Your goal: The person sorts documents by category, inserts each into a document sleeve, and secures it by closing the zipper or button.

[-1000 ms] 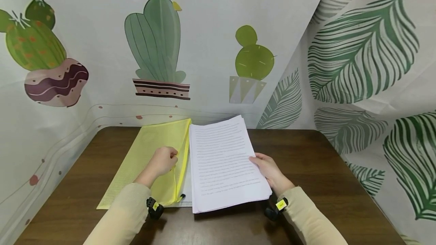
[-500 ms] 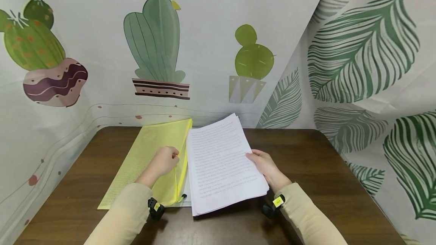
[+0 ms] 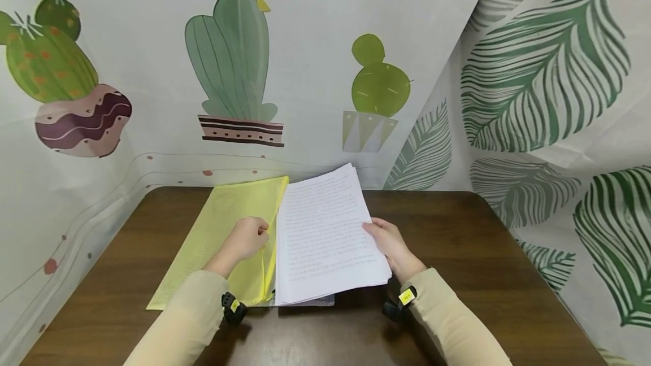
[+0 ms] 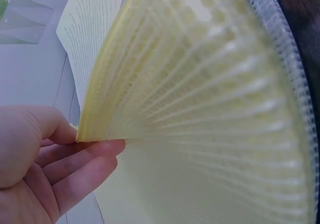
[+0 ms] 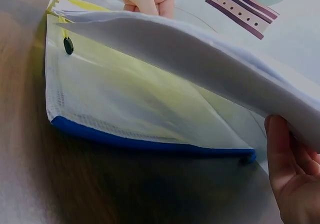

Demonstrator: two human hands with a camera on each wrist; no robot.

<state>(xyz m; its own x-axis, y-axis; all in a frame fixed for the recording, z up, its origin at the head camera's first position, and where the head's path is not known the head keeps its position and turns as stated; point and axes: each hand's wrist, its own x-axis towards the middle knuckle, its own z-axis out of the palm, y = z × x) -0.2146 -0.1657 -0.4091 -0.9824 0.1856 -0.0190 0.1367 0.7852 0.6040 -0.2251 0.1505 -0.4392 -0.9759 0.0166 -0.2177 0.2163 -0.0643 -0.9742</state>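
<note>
A yellow mesh zip pouch lies on the table's left half, its right side lifted. My left hand pinches that lifted edge between thumb and fingers; in the left wrist view the mesh fans out in creases from the pinch. A stack of printed sheets slants beside the pouch, its left edge up against the raised yellow edge. Gripping the stack's right side is my right hand, thumb on the printed face. Whether the sheets' edge is inside the pouch cannot be told.
Beneath the sheets, a translucent pouch with a blue edge lies on the brown wooden table. A dark zip pull hangs near its corner. Behind the table stands a patterned cloth wall.
My right hand has carried the sheets leftward and a little away from me, against the pouch's raised edge. The left hand has kept its pinch almost unmoved.
</note>
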